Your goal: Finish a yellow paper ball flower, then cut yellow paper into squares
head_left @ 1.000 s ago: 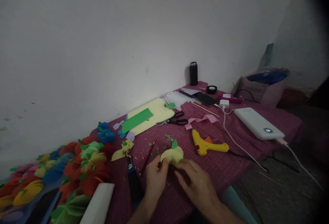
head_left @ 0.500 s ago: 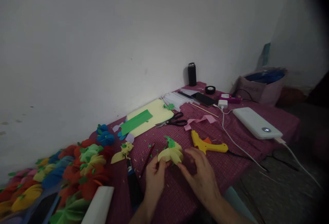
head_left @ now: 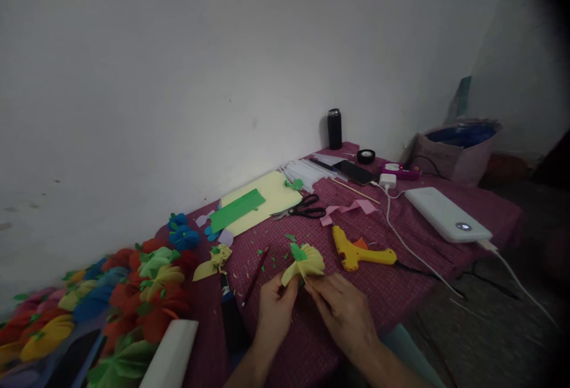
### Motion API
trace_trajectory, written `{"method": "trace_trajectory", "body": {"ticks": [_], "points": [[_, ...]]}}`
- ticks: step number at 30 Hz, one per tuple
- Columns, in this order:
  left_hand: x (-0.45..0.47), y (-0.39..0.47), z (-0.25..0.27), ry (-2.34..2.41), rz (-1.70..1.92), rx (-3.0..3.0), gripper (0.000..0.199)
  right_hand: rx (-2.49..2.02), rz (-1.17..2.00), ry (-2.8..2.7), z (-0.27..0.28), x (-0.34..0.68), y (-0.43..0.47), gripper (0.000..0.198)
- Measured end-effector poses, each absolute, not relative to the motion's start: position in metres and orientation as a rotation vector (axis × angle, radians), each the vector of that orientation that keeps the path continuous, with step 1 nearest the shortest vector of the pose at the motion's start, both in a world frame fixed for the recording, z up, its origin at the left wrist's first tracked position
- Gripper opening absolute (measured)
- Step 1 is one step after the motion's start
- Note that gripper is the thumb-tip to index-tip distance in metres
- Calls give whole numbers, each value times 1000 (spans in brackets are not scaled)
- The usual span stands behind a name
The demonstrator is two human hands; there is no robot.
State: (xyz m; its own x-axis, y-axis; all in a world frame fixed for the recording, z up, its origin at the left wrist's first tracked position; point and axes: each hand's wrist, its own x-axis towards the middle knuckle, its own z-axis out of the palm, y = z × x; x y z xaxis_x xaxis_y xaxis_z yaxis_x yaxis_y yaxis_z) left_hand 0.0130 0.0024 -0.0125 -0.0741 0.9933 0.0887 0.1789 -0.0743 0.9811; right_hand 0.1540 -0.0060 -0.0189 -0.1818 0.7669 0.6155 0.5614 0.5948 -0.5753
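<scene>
- Head view: a yellow flower (head_left: 307,263), with pleated petals and a green piece on top, is held over the near middle of a table's maroon checked cloth (head_left: 392,302).
- Left hand (head_left: 274,312): thumb and fingers pinch the flower's lower left edge.
- Right hand (head_left: 345,311): thumb and fingertips pinch together at the flower's lower right; exactly what lies between them is hidden.
- Just right of the flower, a yellow glue gun (head_left: 356,254) lies on its side, nozzle towards the wall (head_left: 222,67).
- Left of it, a dark red pencil (head_left: 255,276) lies aslant near green scraps (head_left: 262,268).
- Beyond the hands are black-handled scissors (head_left: 305,208), blades pointing left, and a curling pink ribbon (head_left: 350,210).
- Behind the scissors, a green strip (head_left: 237,210) lies across pale yellow sheets (head_left: 276,196).
- Far left, many coloured flowers (head_left: 155,290) crowd together, red, blue, green and yellow.
- To the right, a white power bank (head_left: 447,214) has a cable plugged in.
- At the back, a black can (head_left: 334,129) stands upright by the wall, near a phone (head_left: 355,172) lying flat.
</scene>
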Motion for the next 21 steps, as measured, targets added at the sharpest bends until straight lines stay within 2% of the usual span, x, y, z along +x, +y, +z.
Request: {"method": "trace_trajectory", "body": {"ticks": [7, 12, 16, 21], "points": [[8, 4, -10, 1366, 1251, 1366, 25, -1031, 323, -1887, -21, 157, -9, 14], [2, 7, -11, 1290, 1306, 1350, 25, -1071, 320, -1783, -20, 167, -12, 27], [2, 5, -10, 1275, 1322, 1393, 25, -1170, 320, -1751, -19, 171, -4, 53], [7, 1, -7, 1289, 1305, 1490, 27, -1057, 510, -1895, -16, 173, 0, 59]]}}
